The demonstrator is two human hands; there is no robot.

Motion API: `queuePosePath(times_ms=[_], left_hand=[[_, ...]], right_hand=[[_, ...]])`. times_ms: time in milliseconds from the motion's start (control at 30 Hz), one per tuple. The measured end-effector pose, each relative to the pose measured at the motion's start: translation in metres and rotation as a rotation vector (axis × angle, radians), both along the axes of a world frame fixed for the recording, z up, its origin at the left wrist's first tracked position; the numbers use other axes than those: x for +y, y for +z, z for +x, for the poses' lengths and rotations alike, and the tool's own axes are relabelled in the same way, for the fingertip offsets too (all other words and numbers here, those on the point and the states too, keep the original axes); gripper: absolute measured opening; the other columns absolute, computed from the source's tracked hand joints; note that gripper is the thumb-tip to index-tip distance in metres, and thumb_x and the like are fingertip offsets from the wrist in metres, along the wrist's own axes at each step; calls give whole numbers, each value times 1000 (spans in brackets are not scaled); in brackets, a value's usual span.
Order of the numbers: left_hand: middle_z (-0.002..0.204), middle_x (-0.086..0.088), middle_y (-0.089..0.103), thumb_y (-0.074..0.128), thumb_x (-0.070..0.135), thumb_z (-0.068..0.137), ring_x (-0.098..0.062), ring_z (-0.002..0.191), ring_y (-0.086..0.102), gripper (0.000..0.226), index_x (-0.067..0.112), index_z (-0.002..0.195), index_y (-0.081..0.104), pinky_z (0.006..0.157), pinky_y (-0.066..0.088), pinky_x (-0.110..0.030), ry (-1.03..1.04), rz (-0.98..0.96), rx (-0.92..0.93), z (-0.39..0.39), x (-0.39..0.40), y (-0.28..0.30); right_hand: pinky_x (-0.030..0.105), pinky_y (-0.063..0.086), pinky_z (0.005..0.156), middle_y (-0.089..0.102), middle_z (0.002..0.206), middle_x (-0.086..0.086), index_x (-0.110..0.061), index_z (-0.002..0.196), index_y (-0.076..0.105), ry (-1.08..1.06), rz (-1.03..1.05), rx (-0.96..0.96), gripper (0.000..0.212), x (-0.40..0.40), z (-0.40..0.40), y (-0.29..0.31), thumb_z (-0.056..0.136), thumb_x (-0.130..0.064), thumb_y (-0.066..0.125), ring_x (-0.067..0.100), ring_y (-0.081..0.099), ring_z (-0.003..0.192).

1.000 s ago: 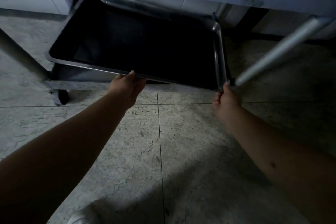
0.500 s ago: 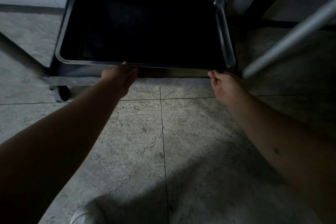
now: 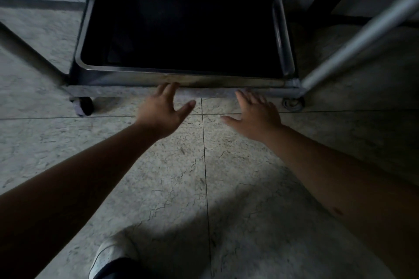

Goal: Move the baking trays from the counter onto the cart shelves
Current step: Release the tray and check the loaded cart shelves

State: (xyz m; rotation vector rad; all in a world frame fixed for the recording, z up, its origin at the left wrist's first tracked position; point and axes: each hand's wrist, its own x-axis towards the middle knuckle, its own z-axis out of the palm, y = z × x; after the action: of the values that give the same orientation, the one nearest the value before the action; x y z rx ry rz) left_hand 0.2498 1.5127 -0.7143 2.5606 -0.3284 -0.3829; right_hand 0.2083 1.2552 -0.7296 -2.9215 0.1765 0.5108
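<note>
Your left hand and right hand are hovering open, empty, beside the tray sitting on the cart shelf.

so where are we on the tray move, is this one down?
Looks done for this one: the baking tray sits flat on the cart's bottom shelf. In hand: nothing; the left hand and right hand are both open, fingers spread, in front of the shelf edge. Left: unknown, since the counter is out of view.

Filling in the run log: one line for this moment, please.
tray: on bottom cart shelf | left hand: open | right hand: open
</note>
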Motion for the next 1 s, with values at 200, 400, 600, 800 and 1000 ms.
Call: queuePosePath(times_ms=[200, 400, 600, 800, 1000], left_hand=[[154, -6, -47, 10, 104, 57, -38, 145, -31, 117, 44, 150, -27, 111, 8, -74, -246, 485, -91, -25, 5, 44], [158, -6, -43, 0, 105, 55, -42, 146, -32, 117, 41, 146, -36, 106, 1, -80, -261, 562, -87, -73, 19, 166], [154, -6, -49, -2, 104, 56, -39, 141, -40, 116, 39, 145, -38, 109, 1, -78, -236, 571, -49, -109, 24, 337], [148, -2, -56, -9, 104, 53, -36, 140, -43, 112, 39, 136, -49, 112, -5, -73, -219, 583, -77, -127, 18, 519], [147, 1, -56, -4, 105, 53, -32, 141, -42, 114, 41, 135, -50, 112, -1, -72, -137, 567, -218, -131, 19, 665]], right_hand=[[69, 1, 110, -33, 158, -6, -38, 150, -16, 89, -91, -23, 119, 30, -22, 51, 58, -99, 28, 31, -26, 145], [70, -9, 107, -42, 153, -7, -37, 150, -20, 96, -113, 4, 118, 47, -58, 175, 57, -102, 15, 29, -41, 138], [66, -14, 109, -42, 154, -5, -36, 149, -24, 139, -129, 45, 112, 59, -103, 341, 61, -100, 4, 29, -40, 139], [59, -23, 107, -46, 149, -10, -39, 144, -31, 126, -42, -54, 113, 58, -123, 516, 59, -102, 10, 25, -43, 137], [56, -27, 105, -39, 153, -10, -38, 150, -21, 156, -48, -215, 121, 59, -118, 668, 55, -105, 12, 24, -39, 140]])
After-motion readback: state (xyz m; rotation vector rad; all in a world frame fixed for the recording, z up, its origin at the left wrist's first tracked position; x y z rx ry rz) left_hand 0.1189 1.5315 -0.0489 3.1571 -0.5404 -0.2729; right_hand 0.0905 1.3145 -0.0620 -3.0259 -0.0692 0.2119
